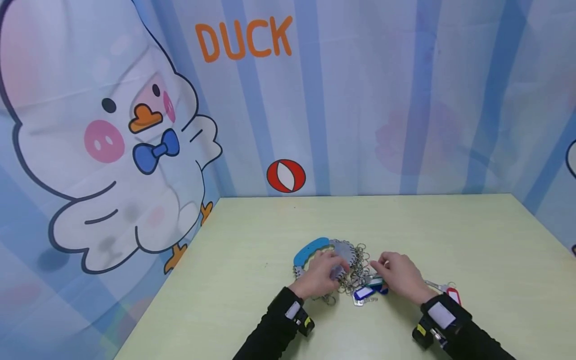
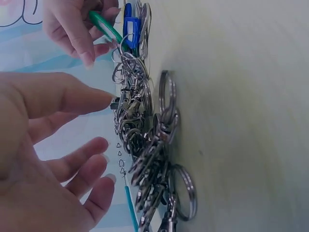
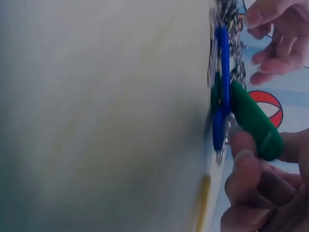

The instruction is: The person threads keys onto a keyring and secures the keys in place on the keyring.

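Observation:
A pile of metal key rings and swivel clasps lies on the table between the hands. My left hand is over the pile's left part, its fingers loosely bent and apart. One fingertip is right at a clasp in the left wrist view. My right hand pinches a green key tag at the pile's right side, close over the table. A blue key tag with a white label lies just beside it. Behind the left hand is a curved light-blue piece, with a grey toothed-edged piece beside it.
A red key tag with metal parts lies by the right wrist, partly covered by it. The pale table meets a printed cloth backdrop at its back and left side. A yellow item appears low in the right wrist view.

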Demonstrator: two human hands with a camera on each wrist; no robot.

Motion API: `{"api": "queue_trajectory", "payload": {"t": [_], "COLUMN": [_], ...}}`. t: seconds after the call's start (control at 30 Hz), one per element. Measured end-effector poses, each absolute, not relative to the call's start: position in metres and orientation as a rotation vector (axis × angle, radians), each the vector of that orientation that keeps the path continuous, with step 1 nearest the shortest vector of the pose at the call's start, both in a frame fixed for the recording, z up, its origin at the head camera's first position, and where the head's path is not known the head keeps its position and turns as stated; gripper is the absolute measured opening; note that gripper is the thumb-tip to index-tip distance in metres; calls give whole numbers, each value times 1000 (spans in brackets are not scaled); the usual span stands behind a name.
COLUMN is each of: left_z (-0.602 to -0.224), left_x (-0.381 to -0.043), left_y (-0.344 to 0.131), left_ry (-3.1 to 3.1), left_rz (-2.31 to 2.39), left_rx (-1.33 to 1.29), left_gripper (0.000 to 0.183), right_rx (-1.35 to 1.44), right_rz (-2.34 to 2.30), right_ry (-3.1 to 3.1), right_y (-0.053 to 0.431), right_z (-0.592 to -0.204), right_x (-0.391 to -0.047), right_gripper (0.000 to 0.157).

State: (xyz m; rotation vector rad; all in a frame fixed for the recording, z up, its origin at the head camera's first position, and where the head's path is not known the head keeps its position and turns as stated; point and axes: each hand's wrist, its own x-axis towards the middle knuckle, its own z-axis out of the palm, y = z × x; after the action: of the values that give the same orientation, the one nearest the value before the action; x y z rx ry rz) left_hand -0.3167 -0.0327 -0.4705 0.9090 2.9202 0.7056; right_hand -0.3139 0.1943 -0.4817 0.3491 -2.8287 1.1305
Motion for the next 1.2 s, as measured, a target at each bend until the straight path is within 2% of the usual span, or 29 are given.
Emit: {"api": "queue_trajectory", "payload": {"t": [0.2,0.33,0.57,0.93,1.2], "left_z": [-475,-473,-469,-477,-479], "left_x": [-315,-315,-314,-316,-315], "left_y": [-34,-37,-41,-35,-31], "left_ry": [2901,2895,2912,3035,3013], "left_rz": [676,670,631,459,369], "left_rx": [863,838,853,913,922], "left_gripper": [35,26,17,10,11], "right_rx": [275,200,110,105,91], "right_rz": [907,798,565,439,432], "right_ry": [-2895,-3011,-3173,-3305,-3331], "right_y": [215,240,281,296,308], "right_z": [-472,-465,-458,-452,-450], "right_x": [-315,-316,-311,-302,-302], "right_gripper": [25,20,24,12,22]}}
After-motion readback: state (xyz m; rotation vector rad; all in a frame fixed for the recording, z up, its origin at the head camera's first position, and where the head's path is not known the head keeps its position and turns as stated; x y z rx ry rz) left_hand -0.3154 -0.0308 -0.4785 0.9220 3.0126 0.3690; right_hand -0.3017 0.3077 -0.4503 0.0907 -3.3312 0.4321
